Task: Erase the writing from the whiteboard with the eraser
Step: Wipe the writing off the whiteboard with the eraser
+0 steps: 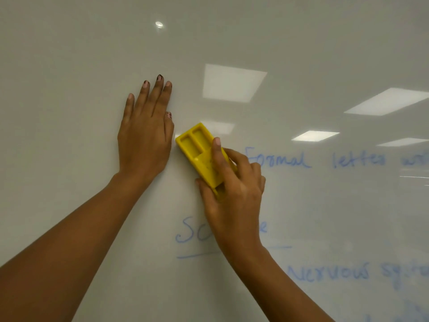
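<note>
1. Most of the visible glossy white whiteboard [69, 66] reads clean: whole upper part and left side show no marks, only ceiling-light reflections. Judged from that, roughly upper-left half is done or was never written on; can't tell which.
2. Left to erase, all in blue marker, right + lower part of board:
   - "Formal letter…" line [278, 159], runs off right edge.
   - underlined "Sc…e" heading [188, 230], middle letters hidden behind the right wrist.
   - "Nervous syst…" line [329, 273], below that.
   - more faint blue smudges at bottom right, too blurred to read.
3. Yellow plastic rectangular eraser [197, 147] w/ two recessed slots on its back lies flat against the board, tilted diagonally, just left of the "Formal" word, not yet over it.
4. Right hand [232, 189] is clamped around the eraser's lower end: index finger stretched along its back, thumb on the left edge, other fingers curled on the right edge.
5. Left hand [146, 135] is spread flat on the board, palm down, fingers close together, just beside the eraser's top corner; holds nothing, prob. bracing.
6. Est. progress: well under way at best, since three readable lines + smudges remain. Next sensible stroke: rightward across "Formal letter", then down.
</note>
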